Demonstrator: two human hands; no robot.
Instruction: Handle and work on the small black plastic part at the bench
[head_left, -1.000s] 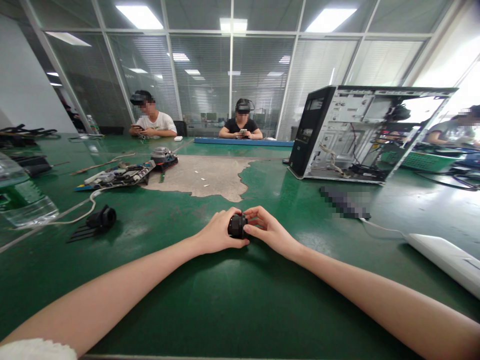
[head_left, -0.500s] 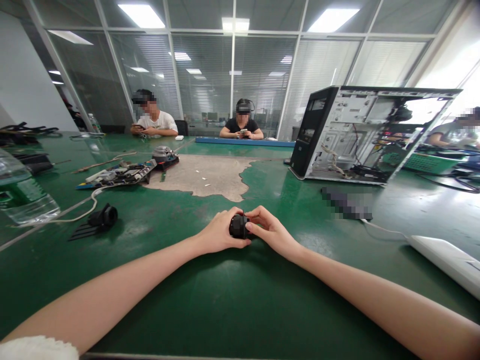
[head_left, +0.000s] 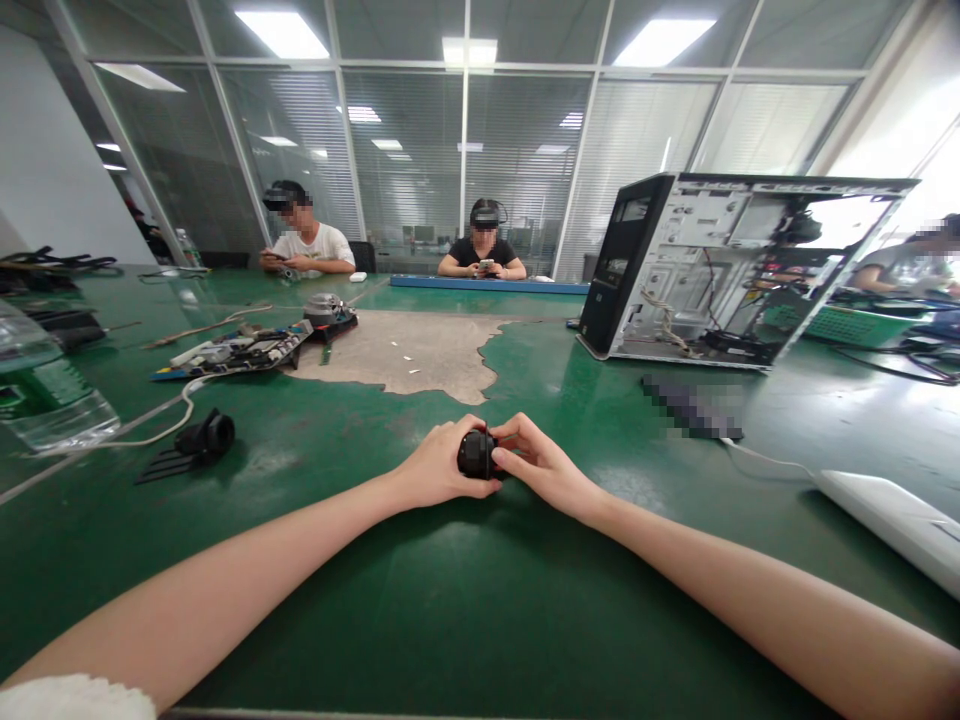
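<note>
Has a small black part [head_left: 475,455] between both hands, at the middle of the green surface [head_left: 480,600], either just above it or resting on it; cannot tell which. Wraps the left hand [head_left: 439,460] around the part's left side, with the grip narrowed to its width. Pinches the part's right edge between thumb and fingers of the right hand [head_left: 536,462], with that grip only slightly apart. Includes, beyond the hands to the right, an open-sided computer case [head_left: 616,285] with loose wires and a black component inside near its base. Shows behind it a green basket [head_left: 892,330] with dark, jumbled contents, too indistinct to name. Shows at far left a clear bottle [head_left: 37,392] with a green label; cannot tell how full. Has a pronged black piece [head_left: 204,440] lying near the bottle, just beside a white cable [head_left: 185,398].
</note>
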